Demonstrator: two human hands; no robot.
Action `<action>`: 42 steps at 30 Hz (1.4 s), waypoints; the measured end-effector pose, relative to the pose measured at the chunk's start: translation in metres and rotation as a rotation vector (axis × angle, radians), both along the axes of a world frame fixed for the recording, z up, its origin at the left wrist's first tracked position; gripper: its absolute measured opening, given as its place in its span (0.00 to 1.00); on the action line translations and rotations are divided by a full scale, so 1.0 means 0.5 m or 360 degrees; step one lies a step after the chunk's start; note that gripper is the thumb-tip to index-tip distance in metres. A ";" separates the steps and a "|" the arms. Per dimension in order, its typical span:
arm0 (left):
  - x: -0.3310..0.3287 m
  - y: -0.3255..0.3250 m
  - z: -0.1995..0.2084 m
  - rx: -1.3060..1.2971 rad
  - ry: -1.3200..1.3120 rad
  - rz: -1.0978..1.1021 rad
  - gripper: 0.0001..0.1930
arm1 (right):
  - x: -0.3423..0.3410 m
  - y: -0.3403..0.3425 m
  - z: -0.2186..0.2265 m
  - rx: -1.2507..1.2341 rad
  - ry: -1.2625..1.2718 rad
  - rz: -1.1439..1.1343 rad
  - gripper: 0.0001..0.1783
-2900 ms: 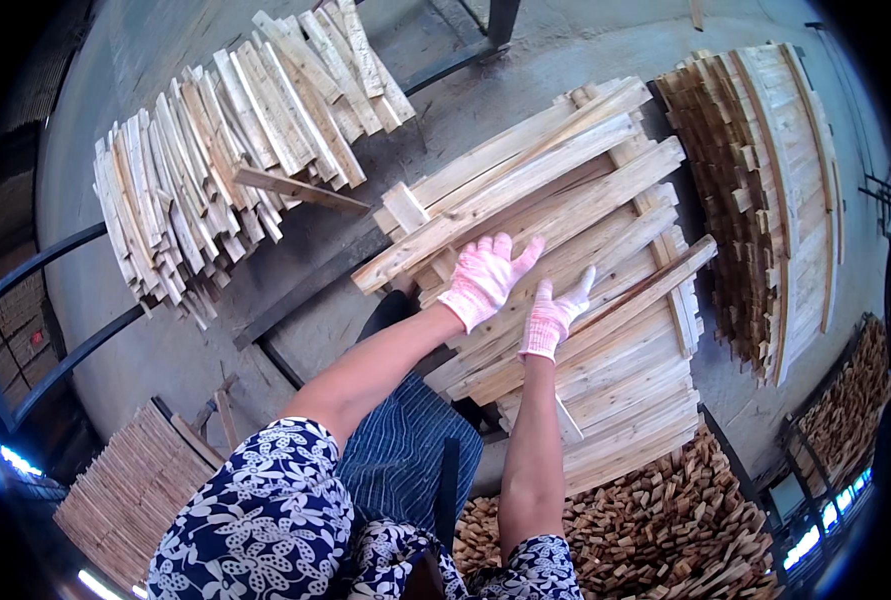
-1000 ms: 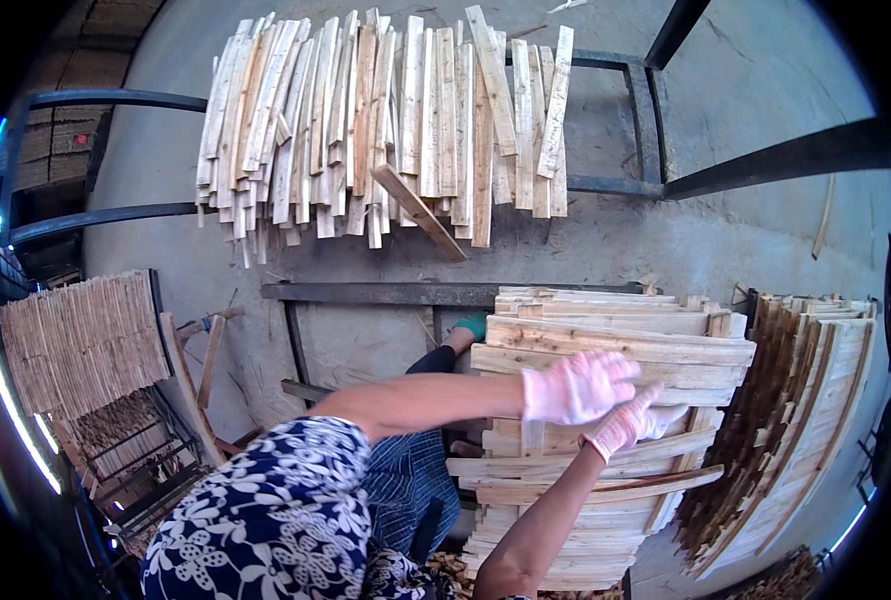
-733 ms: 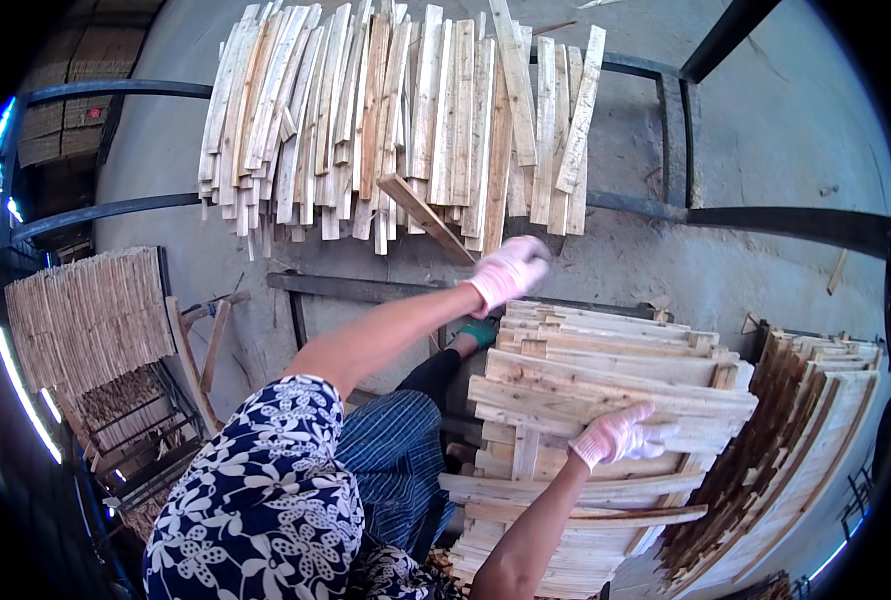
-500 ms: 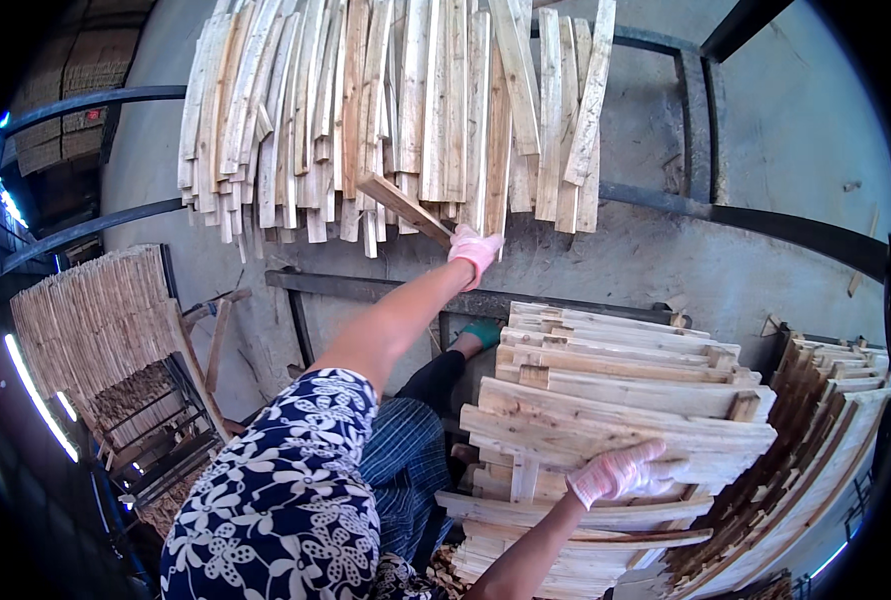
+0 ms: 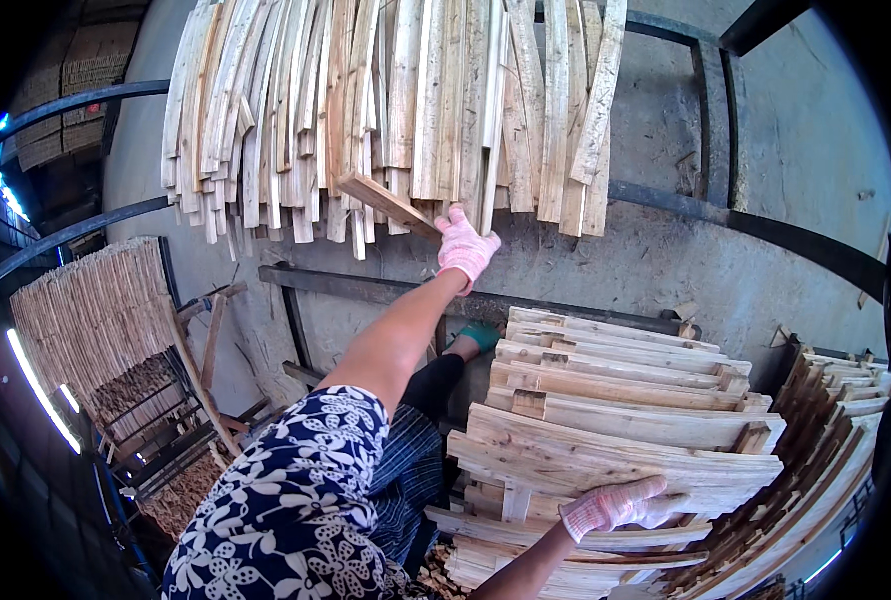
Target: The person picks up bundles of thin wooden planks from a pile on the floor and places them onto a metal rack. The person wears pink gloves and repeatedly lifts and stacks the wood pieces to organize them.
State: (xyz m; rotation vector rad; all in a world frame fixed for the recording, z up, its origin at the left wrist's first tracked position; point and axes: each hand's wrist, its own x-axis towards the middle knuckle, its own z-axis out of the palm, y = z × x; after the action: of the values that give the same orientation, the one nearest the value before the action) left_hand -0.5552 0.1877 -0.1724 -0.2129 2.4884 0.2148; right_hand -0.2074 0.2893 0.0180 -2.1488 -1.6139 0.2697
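Observation:
My left hand point(image 5: 467, 246), in a pink-and-white knit glove, reaches to the near ends of a thick pile of wooden slats point(image 5: 420, 120). Its fingers are closed around the end of one slat, partly hidden by the glove. Touching that hand's left side, a short brown board point(image 5: 387, 203) slants across the slat ends. My right hand point(image 5: 617, 505), gloved alike, rests along the near edge of a wide pale board point(image 5: 605, 445) on a second stack. Its fingers are stretched out, with the thumb side on the wood.
Dark metal frame bars point(image 5: 385, 290) run below and beside the slat pile. Small wooden blocks point(image 5: 530, 403) sit between the boards of the right stack. Another stack point(image 5: 835, 450) leans at the far right. On the left is a rack of thin sticks point(image 5: 95, 310). My foot in a green shoe point(image 5: 482, 335) shows between the stacks.
The view has shifted slightly. My left hand has moved a little leftward along the slat ends, its fingers now pointing forward. My right hand stays on the same board, its fingers closer together.

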 end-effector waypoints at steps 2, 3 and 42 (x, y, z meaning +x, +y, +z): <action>-0.020 -0.025 -0.006 0.0054 0.0008 -0.0021 0.47 | -0.001 -0.003 -0.005 -0.0041 0.0048 -0.0049 0.40; -0.028 -0.011 0.009 0.0083 -0.0001 0.0059 0.47 | -0.003 -0.003 -0.005 -0.0054 0.0079 -0.0079 0.40; 0.297 -0.308 0.795 0.1186 -0.1767 0.0002 0.49 | -0.177 -0.204 0.331 -0.1199 0.2783 0.0192 0.40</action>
State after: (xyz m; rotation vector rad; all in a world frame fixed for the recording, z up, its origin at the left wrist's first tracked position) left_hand -0.4068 0.0335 0.2251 0.0043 1.2011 0.7592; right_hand -0.2957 0.1875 0.1836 -1.1018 -0.4831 2.2109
